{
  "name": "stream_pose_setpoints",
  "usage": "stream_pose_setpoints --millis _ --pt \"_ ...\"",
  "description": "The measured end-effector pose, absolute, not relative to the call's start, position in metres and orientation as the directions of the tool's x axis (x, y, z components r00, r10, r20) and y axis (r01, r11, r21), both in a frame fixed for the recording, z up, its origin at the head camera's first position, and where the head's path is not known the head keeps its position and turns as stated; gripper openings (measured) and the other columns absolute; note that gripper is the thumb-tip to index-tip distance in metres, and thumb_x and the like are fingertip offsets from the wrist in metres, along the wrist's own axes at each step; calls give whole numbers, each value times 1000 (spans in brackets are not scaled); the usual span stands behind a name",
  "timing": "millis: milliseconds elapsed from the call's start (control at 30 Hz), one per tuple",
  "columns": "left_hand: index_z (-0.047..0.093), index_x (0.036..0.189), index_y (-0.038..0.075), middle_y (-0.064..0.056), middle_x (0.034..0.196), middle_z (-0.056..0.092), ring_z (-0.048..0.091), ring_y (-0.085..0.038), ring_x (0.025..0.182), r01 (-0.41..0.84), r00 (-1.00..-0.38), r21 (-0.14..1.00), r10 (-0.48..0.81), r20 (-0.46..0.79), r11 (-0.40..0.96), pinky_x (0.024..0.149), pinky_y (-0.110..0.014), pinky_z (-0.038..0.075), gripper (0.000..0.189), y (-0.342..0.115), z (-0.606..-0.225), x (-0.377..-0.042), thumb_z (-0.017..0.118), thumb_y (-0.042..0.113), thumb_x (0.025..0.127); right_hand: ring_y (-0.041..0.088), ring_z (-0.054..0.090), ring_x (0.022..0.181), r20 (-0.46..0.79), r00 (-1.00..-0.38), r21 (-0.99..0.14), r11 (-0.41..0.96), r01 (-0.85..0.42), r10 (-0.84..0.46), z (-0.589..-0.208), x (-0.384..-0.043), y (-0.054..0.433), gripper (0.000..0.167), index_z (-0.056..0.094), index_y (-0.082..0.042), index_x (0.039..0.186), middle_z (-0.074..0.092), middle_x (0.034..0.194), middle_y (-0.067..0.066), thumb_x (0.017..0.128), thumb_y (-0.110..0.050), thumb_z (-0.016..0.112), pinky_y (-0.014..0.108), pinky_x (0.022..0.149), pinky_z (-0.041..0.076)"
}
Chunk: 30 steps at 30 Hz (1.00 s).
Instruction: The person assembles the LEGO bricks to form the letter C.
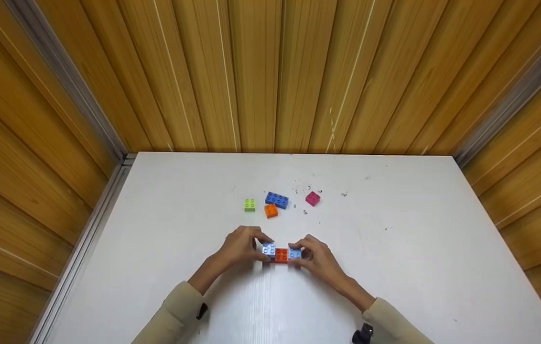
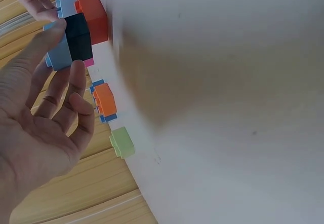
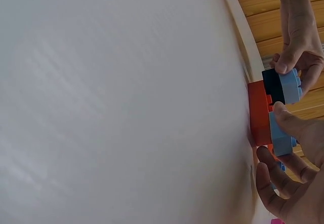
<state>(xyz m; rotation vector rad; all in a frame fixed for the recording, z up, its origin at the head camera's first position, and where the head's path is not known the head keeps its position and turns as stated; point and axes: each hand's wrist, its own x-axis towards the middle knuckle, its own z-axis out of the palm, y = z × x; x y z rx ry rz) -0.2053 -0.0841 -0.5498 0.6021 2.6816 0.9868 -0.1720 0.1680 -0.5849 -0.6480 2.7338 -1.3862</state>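
Note:
A long red-orange toy brick (image 1: 281,255) lies on the white table between both hands. My left hand (image 1: 242,246) pinches a light blue brick (image 2: 59,51) joined on a black brick (image 2: 79,37), over the red brick's left end. Those two make a taller stack than the right side. With thumb and fingers, my right hand (image 1: 317,255) grips another light blue brick (image 3: 281,134), which sits on the red brick's right end. Red studs show in the gap between the two blue bricks.
Beyond the hands lie a lime green brick (image 1: 249,205), a long blue brick (image 1: 276,199), an orange brick (image 1: 271,210) beside it, and a magenta brick (image 1: 312,198). Wood-look panels (image 1: 275,76) wall the white table (image 1: 418,248) at the back and sides.

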Motion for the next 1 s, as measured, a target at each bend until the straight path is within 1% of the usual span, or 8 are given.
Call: stream_pose_setpoints --millis 133,300,467,633,700,800,900,1000 --pt "82 110 18 -2 86 68 50 -11 74 319 -887 650 459 -51 689 65 -22 38 38 -83 -550 -205 93 24 73 20 61 83 173 -916 -774 525 -353 -361 -584 -171 168 34 75 -6 115 64 93 2 84 -18 83 19 73 51" --pt "80 114 17 1 89 67 57 -16 79 354 -869 670 494 -21 652 68 -22 41 39 -87 -554 -203 90 23 77 21 61 84 169 -915 -773 527 -353 -366 -584 -171 168 34 75 -7 115 64 93 2 84 -18 83 20 74 52" --pt "76 120 12 -6 103 73 65 -24 86 399 -810 745 586 13 535 74 -23 46 40 -96 -557 -205 86 24 83 21 62 83 165 -915 -771 530 -352 -368 -585 -171 169 34 75 -7 115 64 93 2 84 -20 83 20 73 51" --pt "72 124 5 -12 112 75 69 -26 91 369 -770 838 637 32 402 76 -23 51 43 -112 -560 -214 83 24 86 17 60 84 157 -915 -773 530 -348 -372 -586 -170 170 36 75 -6 116 66 94 6 84 -18 83 19 74 51" --pt "71 124 2 -15 113 75 69 -25 93 345 -783 862 620 47 371 77 -24 52 44 -118 -560 -220 81 24 88 16 60 83 167 -912 -770 529 -358 -374 -587 -170 170 35 75 -6 116 66 94 8 84 -17 83 20 73 51" --pt "71 123 0 -18 112 74 68 -24 94 315 -835 873 546 69 373 78 -26 53 44 -125 -563 -231 80 25 89 17 61 82 189 -909 -761 530 -375 -372 -587 -169 170 34 75 -6 114 66 93 7 83 -16 84 21 73 52" --pt "70 123 -1 -20 111 73 67 -24 92 296 -897 854 431 95 428 79 -27 54 41 -131 -569 -243 80 21 89 19 62 82 196 -910 -759 531 -376 -364 -587 -170 169 33 75 -6 113 65 92 4 83 -17 84 21 73 52" --pt "68 127 0 -19 115 70 67 -26 93 263 -947 820 301 117 508 82 -34 55 43 -133 -576 -253 81 12 87 19 62 82 186 -914 -764 532 -365 -360 -586 -170 169 33 75 -7 113 64 92 1 83 -19 84 20 74 52"
